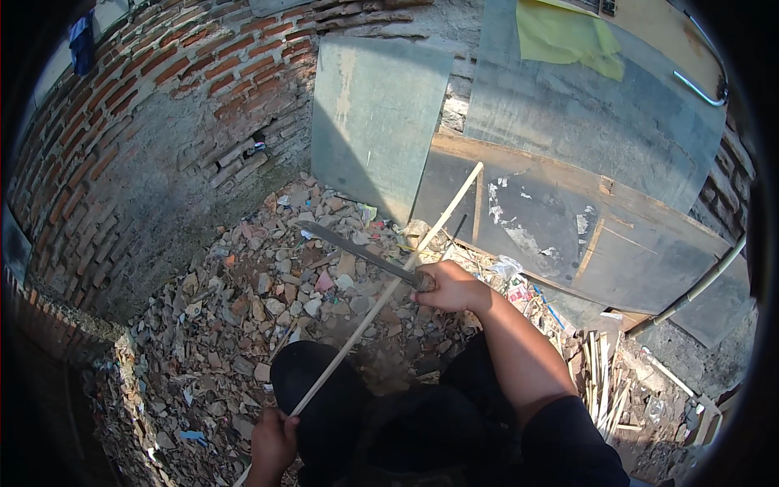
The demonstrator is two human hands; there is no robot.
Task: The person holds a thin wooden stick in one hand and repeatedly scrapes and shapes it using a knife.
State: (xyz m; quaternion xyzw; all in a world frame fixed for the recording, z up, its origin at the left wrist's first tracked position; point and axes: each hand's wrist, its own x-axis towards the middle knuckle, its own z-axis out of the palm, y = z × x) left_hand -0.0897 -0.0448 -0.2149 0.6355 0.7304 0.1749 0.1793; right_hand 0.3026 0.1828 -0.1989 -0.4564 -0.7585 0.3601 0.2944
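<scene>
My right hand (448,286) is closed round the handle of a machete (353,247), its dark blade pointing to the far left. A long, pale, thin strip of wood or bamboo (363,323) slants from the lower left up to the far right. My left hand (273,443) grips this strip near its lower end, beside my left knee. Near my right hand the machete crosses the strip; I cannot tell whether the blade's edge touches it.
Broken stone and brick rubble (243,308) covers the ground. A brick wall (162,105) rises at left; grey-green boards (373,114) and a dark panel (535,211) lean at the back. Split pale sticks (600,377) are piled at right, near a leaning pole (690,292).
</scene>
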